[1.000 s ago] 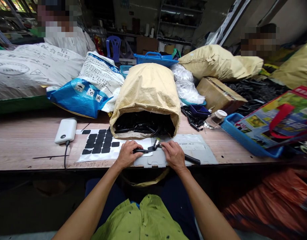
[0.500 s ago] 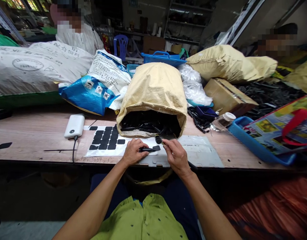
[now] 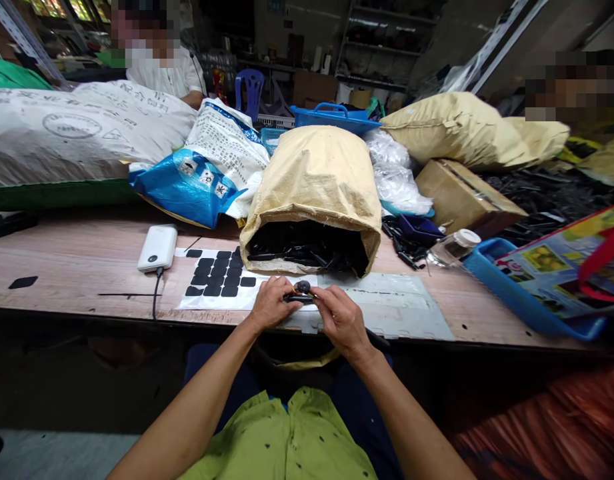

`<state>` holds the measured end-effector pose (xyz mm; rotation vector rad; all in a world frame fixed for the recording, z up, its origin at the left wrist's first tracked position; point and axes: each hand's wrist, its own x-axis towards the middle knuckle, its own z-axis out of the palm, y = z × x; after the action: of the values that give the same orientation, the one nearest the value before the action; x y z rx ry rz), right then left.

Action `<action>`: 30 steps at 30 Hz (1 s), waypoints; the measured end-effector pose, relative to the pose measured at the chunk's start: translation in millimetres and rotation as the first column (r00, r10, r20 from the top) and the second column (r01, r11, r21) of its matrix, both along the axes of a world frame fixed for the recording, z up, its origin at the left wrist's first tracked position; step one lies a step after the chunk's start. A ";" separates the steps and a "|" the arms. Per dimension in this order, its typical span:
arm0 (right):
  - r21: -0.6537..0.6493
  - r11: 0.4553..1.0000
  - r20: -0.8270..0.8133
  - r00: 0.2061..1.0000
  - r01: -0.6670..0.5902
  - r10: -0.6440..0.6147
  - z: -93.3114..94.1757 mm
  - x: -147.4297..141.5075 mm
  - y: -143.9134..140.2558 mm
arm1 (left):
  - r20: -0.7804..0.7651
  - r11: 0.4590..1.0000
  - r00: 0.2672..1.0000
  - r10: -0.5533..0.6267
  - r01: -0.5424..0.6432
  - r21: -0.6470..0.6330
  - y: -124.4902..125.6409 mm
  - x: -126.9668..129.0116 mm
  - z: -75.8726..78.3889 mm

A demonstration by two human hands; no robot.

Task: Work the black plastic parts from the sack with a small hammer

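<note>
My left hand (image 3: 273, 303) is closed around a slim black plastic part (image 3: 301, 299) just above the table's front edge. Opposite it, my right hand (image 3: 343, 321) pinches a small black round-headed piece (image 3: 303, 287) with a yellowish bit beside it. This round head sits right over the slim part, between the two sets of fingertips; whether they touch I cannot tell. Left of my hands lies a white sheet (image 3: 187, 301) bearing rows of black rounded stickers (image 3: 211, 281). Behind them gapes a tan woven sack (image 3: 317, 173), its mouth showing many black slim parts (image 3: 311, 250).
A white power bank (image 3: 157, 248) with a cable stands at left. At right are a clear jar (image 3: 454, 247), a blue tray (image 3: 537, 303) and a cardboard box (image 3: 467, 193). Full sacks (image 3: 87, 140) line the back. Two people are beyond the table.
My right hand has moved left, bringing the round-headed black piece over the slim part in my left hand. The whole view has shifted slightly.
</note>
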<state>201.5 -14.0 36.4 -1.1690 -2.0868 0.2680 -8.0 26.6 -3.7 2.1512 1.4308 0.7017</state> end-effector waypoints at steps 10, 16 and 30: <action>-0.012 0.995 0.022 0.995 0.099 -0.098 2.6 8.7 -3.0 | 0.022 1.000 1.000 0.007 -0.007 -0.025 0.4 1.0 0.2; -0.067 0.991 0.092 0.990 0.113 -0.107 -2.8 17.4 -6.6 | 0.025 0.999 1.000 0.018 -0.017 -0.037 -0.8 1.9 2.4; 0.062 0.988 0.265 0.952 0.143 -0.155 -33.4 76.4 26.9 | 0.016 0.998 1.000 0.010 -0.009 -0.067 -2.8 2.5 5.1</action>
<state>277.8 12.9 3.0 -1.3943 -2.2078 -0.0079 -5.5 23.8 1.5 2.0845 1.4365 0.6630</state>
